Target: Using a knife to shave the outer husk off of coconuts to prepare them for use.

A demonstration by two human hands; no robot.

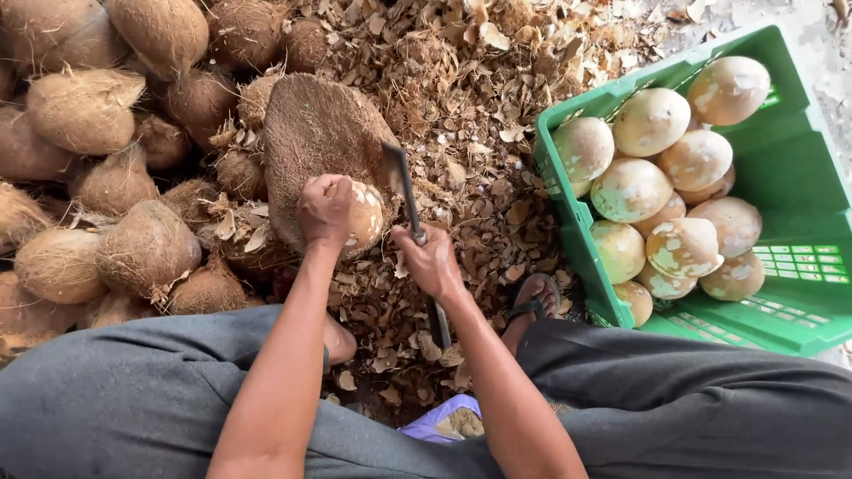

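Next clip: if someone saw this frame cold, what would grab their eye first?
Most likely the bright green plastic crate at right, filled with pale peeled coconuts. At centre, the left hand steadies a partly peeled coconut on a rounded brown block, while the right hand grips a dark-bladed chopping knife beside it. A heap of brown husked coconuts fills the left side.

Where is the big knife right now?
In the head view, the knife is just right of centre, gripped by the right hand, its blade beside the peeled coconut that the left hand steadies.
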